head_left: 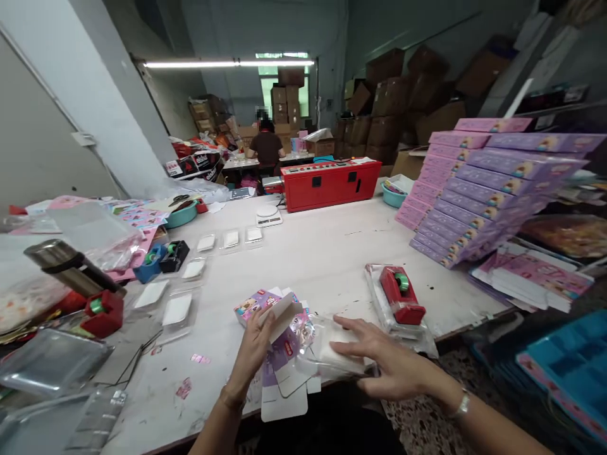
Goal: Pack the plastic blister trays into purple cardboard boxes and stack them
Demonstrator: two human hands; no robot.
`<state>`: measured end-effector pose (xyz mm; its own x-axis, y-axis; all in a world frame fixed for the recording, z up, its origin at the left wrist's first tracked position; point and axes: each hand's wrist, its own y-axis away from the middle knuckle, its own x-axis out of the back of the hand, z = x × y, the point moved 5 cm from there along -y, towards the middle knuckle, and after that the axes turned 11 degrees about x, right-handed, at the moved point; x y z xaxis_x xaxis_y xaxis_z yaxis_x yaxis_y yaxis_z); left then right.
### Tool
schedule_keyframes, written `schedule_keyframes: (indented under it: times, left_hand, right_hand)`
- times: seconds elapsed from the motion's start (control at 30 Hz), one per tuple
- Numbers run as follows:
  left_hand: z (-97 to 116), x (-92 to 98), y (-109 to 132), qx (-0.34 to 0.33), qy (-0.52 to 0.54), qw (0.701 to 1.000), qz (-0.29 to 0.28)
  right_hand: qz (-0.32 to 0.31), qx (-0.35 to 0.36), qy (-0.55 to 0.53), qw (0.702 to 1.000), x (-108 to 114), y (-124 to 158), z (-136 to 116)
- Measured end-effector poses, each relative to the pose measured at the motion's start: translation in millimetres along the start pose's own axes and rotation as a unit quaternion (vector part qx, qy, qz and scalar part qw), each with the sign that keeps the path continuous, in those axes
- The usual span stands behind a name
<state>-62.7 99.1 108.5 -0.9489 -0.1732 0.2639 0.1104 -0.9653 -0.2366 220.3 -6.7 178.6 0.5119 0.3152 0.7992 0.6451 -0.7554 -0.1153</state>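
Note:
Near the table's front edge, my left hand (253,347) pinches a white card flap (284,315) above a printed purple cardboard box (279,357). White flaps of the box point toward me over the edge. To the right of it lies a clear plastic tray (315,360) with a white block (332,346) inside, its left end against the box. My right hand (384,357) grips this tray from the right, fingers spread over its top and thumb low at the near side. Whether the tray's end is inside the box, I cannot tell.
A red tape dispenser (401,297) sits on plastic packs at right. Stacked purple boxes (478,202) lean behind it. Several white packs (177,309), a steel flask (66,265) and a small scale (269,216) stand left. A red machine (332,183) and a seated person (267,148) are beyond.

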Motion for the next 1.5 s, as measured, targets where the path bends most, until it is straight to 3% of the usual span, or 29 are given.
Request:
schedule_keyframes:
  times: [0.17, 0.33, 0.5, 0.63, 0.77, 0.9, 1.07, 1.17, 1.27, 1.37, 1.5]
  left_hand:
    - [-2, -2.0, 11, 0.054, -0.045, 0.995, -0.075]
    - [-24, -5.5, 35, 0.063, -0.069, 0.991, -0.096]
    - [-41, -34.0, 74, 0.028, -0.152, 0.977, -0.145]
    - [-46, -54.0, 94, 0.008, -0.208, 0.971, -0.118]
    - [-48, -58.3, 96, -0.004, -0.231, 0.968, -0.094]
    - [-50, -52.8, 90, 0.002, -0.24, 0.964, -0.117]
    - [-54, -53.7, 91, 0.042, -0.24, 0.956, -0.163]
    - [-43, -56.2, 96, 0.042, -0.21, 0.967, -0.139]
    - [-18, -47.0, 91, 0.045, -0.197, 0.972, -0.12]
    - [18, -18.4, 70, 0.052, -0.194, 0.972, -0.119]
    - [67, 35.5, 36, 0.101, -0.094, 0.99, -0.034]
  right_hand:
    - [-0.013, 0.047, -0.018, 0.999, -23, -33, 7]
    - [-0.029, 0.027, 0.016, 0.999, -44, -34, 20]
    - [-0.009, -0.013, 0.064, 0.998, -83, -41, 20]
    - [0.014, -0.026, 0.078, 0.996, -111, -50, 28]
    - [0.108, 0.014, 0.088, 0.99, -118, -48, 37]
    - [0.241, 0.018, 0.057, 0.969, -123, -41, 45]
    - [0.424, -0.05, -0.068, 0.902, -149, -39, 53]
    - [0.492, -0.051, -0.112, 0.862, -159, -54, 44]
    - [0.522, -0.042, -0.141, 0.84, -149, -83, 23]
    - [0.526, -0.008, -0.163, 0.835, -118, -110, -7]
    - [0.478, 0.049, -0.155, 0.863, -71, -122, -37]
